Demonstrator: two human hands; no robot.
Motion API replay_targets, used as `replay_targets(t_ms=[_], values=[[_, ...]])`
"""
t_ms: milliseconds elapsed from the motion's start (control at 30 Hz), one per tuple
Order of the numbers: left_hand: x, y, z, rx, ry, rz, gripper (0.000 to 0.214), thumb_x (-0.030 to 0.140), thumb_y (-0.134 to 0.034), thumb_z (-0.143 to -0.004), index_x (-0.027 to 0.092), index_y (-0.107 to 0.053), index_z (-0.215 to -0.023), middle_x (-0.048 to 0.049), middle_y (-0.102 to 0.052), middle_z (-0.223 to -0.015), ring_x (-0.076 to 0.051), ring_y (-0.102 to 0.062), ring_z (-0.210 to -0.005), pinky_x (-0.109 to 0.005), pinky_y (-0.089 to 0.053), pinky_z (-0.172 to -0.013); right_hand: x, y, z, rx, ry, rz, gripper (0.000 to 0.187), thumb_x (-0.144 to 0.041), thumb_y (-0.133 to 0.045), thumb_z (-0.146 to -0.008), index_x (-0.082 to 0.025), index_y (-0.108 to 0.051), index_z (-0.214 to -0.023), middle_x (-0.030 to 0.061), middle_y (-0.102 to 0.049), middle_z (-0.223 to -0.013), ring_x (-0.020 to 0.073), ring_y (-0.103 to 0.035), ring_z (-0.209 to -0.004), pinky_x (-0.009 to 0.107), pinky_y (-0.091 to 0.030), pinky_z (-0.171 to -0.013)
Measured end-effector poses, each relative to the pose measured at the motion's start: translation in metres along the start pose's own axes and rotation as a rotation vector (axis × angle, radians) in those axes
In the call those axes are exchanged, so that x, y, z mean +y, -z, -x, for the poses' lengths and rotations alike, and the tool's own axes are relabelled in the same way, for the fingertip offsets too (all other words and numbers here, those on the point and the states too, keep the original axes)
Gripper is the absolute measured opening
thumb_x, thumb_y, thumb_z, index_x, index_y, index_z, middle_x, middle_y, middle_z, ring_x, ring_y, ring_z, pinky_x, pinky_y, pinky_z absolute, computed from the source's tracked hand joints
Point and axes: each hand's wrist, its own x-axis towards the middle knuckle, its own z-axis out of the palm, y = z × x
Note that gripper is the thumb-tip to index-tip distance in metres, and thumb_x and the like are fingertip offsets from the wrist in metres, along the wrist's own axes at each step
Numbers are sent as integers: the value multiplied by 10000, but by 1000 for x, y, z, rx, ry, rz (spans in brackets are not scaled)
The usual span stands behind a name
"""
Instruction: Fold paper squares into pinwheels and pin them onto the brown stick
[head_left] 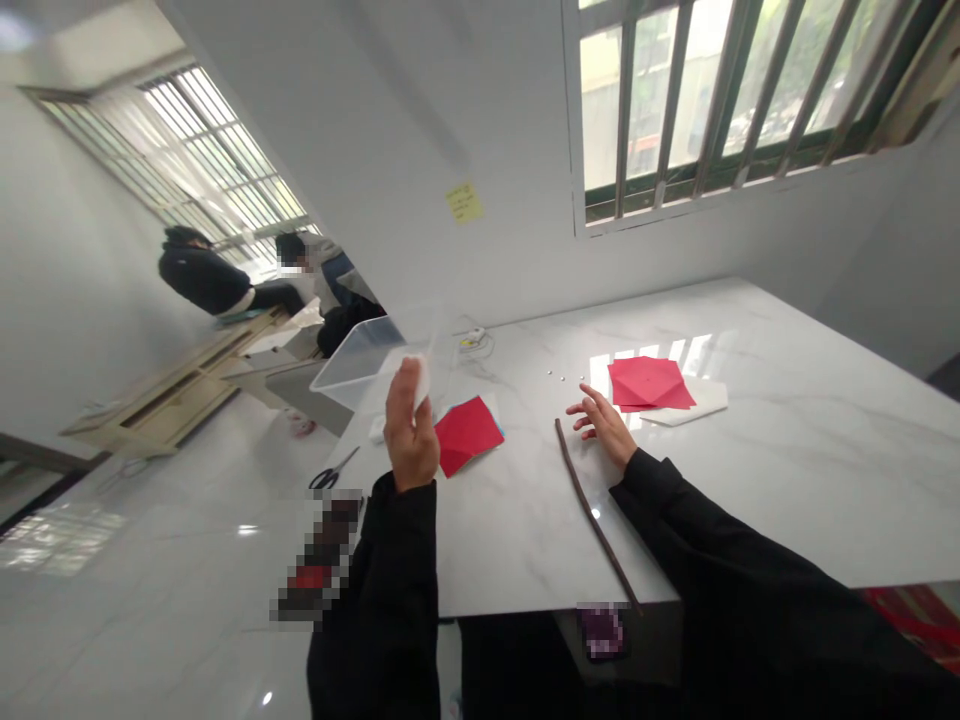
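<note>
My left hand (411, 437) is raised at the table's left side, in front of a clear plastic bin (352, 355). Its fingers are closed on a small white object (422, 382), mostly hidden and too blurred to name. Just right of that hand lies a red sheet of paper (471, 436). Over the table, my right hand (602, 425) has its fingers apart and holds nothing. It is close to the top end of a thin brown stick (581, 495) and to a few tiny white beads (563, 378). Behind it, red paper sheets (651, 383) overlap a white sheet (697, 402).
Black-handled scissors (328, 478) lie at the left edge of the white marble-patterned table (517, 560). A cable with a small white device (474, 338) sits by the wall. Two people (202, 270) sit near a far window. A yellow note (464, 203) sticks to the wall.
</note>
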Motion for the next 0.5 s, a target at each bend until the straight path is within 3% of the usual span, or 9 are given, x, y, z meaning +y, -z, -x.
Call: replay_targets(t_ms=[67,167,267,333,400,467,500], values=[[-18,-6,8,-217,-39,-229,537,508,-537,-972,325,-569,-1475,-18,-363,-1666,-317,-208,-1583,-518,-80,-1299,0,-2,-1,-3,53,63,731,-663,-533,-928,-211,-466,-1499,108,-704,-1143,155,-651,-764,260,-528,-592],[-57,-31,40,-559,139,-474,497,494,-574,-945,359,-622,-1421,-52,-398,-1643,-376,-192,-1579,-606,-47,-1265,-23,4,14,-27,78,90,616,-630,-555,-922,-194,-607,-1354,111,-697,-1130,159,-642,-781,272,-521,-620],[-87,-46,67,-689,186,-570,596,520,-541,-955,349,-499,-1524,-63,-341,-1672,-378,-179,-1581,-615,-42,-1253,-71,24,66,-181,89,63,524,-546,-645,-911,-225,-641,-1325,106,-700,-1143,175,-645,-859,292,-529,-705],[-95,-48,74,-690,166,-593,640,559,-535,-949,350,-460,-1549,-61,-308,-1685,-376,-163,-1585,-600,-32,-1255,-97,41,117,-524,22,66,440,-528,-643,-929,-227,-696,-1245,100,-722,-1063,192,-658,-869,316,-535,-759],[-96,-47,74,-685,156,-604,653,580,-520,-950,352,-443,-1558,-57,-301,-1689,-373,-163,-1585,-589,-35,-1257,-98,56,169,-1008,-160,110,433,-577,-612,-931,-188,-760,-1048,105,-729,-936,216,-686,-871,333,-534,-817],[-95,-46,71,-684,155,-620,658,590,-502,-955,354,-431,-1565,-51,-293,-1693,-370,-161,-1586,-582,-38,-1260,-66,64,213,-1483,-374,170,503,-688,-728,-766,-199,-741,-885,77,-696,-821,210,-672,-769,308,-524,-730],[-94,-46,70,-685,154,-630,662,593,-495,-957,354,-423,-1570,-46,-286,-1696,-369,-158,-1587,-580,-39,-1261,-40,66,229,-1595,-482,207,548,-728,-804,-619,-215,-694,-777,46,-652,-728,197,-631,-671,302,-503,-645]])
